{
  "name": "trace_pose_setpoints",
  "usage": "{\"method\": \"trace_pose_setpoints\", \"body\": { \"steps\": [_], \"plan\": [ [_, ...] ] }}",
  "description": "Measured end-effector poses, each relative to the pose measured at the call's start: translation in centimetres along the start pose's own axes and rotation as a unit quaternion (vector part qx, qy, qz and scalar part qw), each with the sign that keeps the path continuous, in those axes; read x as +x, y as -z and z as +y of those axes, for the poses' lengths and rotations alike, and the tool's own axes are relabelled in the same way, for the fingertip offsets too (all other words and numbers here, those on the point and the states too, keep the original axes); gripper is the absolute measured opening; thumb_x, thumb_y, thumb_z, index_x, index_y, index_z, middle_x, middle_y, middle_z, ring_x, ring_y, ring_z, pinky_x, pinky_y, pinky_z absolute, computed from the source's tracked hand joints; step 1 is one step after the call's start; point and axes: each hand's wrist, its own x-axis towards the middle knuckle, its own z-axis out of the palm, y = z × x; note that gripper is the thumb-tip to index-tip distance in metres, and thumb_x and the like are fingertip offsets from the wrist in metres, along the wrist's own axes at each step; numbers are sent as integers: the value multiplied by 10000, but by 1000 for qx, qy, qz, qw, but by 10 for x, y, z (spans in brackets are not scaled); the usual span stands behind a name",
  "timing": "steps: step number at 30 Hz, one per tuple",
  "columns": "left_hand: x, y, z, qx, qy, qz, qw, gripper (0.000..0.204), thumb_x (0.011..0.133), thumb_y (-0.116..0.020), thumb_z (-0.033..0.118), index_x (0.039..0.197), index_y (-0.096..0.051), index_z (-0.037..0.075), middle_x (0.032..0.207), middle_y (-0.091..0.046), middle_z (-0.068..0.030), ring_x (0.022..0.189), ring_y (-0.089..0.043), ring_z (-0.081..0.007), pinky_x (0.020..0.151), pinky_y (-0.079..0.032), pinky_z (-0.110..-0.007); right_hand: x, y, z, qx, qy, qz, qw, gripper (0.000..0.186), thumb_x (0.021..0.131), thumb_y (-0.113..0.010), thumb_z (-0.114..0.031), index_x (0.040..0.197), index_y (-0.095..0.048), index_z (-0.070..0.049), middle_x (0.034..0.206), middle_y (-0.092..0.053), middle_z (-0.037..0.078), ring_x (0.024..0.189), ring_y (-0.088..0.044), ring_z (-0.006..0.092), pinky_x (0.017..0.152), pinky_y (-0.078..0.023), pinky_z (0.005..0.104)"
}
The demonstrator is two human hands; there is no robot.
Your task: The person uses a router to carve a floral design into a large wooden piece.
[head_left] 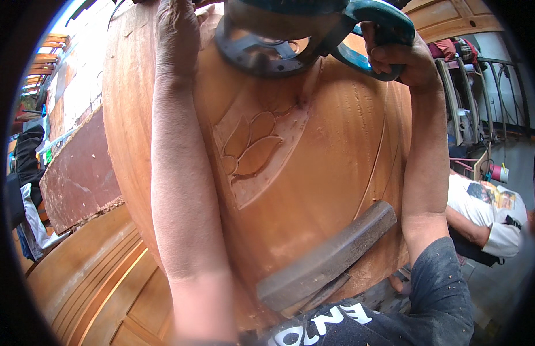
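Observation:
A teal and dark grey router (284,29), with a round open base, rests at the far end of a large brown wooden panel (331,155). My right hand (403,57) is closed around the router's looped teal handle. At the top edge, my left hand (180,20) is beside the router on its left; its fingers are mostly cut off, so their grip is hidden. Between my forearms, leaf or petal shapes (253,144) stand out from a recessed, curved-edged area of the panel. Closer to me, a long dark bar (331,256) lies slantwise on the wood.
Panelled wooden doors (129,288) lie at the lower left, below a maroon board (83,173). To the right is another person in a white shirt (480,205), close to my right elbow. Metal racks (469,98) stand behind that person.

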Motion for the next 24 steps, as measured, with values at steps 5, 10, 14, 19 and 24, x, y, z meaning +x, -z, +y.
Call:
{"method": "trace_pose_setpoints", "body": {
  "steps": [5,10,14,19,24],
  "plan": [
    [-3,1,-1,-1,2,0,1000,542,1105,-398,455,1506,-467,96,1473,-536,-106,1207,-608,-242,1021,-494,-407,-1,2,2,-11,-3,-3,1000,641,697,-747,117,1315,-621,3,835,-647,49,570,-563,122,463,-389,281],
    [-3,2,-2,-5,-1,-2,1000,526,1103,-407,450,1497,-478,108,1456,-549,-105,1194,-621,-245,1033,-489,-414,0,3,2,-25,15,-14,999,635,698,-752,109,1311,-619,7,829,-645,45,569,-564,121,468,-395,277],
    [-4,5,-7,-8,-1,-5,1000,513,1101,-415,446,1489,-486,118,1443,-559,-103,1184,-632,-247,1043,-485,-420,-4,-7,-3,-1,-17,8,1000,632,697,-758,102,1307,-621,11,831,-649,48,573,-567,117,470,-401,273],
    [-1,13,-15,-12,-9,-14,1000,496,1099,-425,440,1480,-497,130,1426,-571,-102,1171,-646,-249,1055,-480,-427,-1,3,5,-7,12,-10,1000,642,693,-750,108,1313,-619,7,854,-664,52,583,-572,108,468,-396,266],
    [-12,-4,5,11,15,13,1000,488,1102,-399,466,1403,-551,113,1329,-602,-29,1048,-591,-177,889,-514,-354,0,27,17,-135,68,-44,988,484,766,-726,-69,1232,-619,8,852,-627,57,549,-554,96,518,-461,248]
  ]
}}
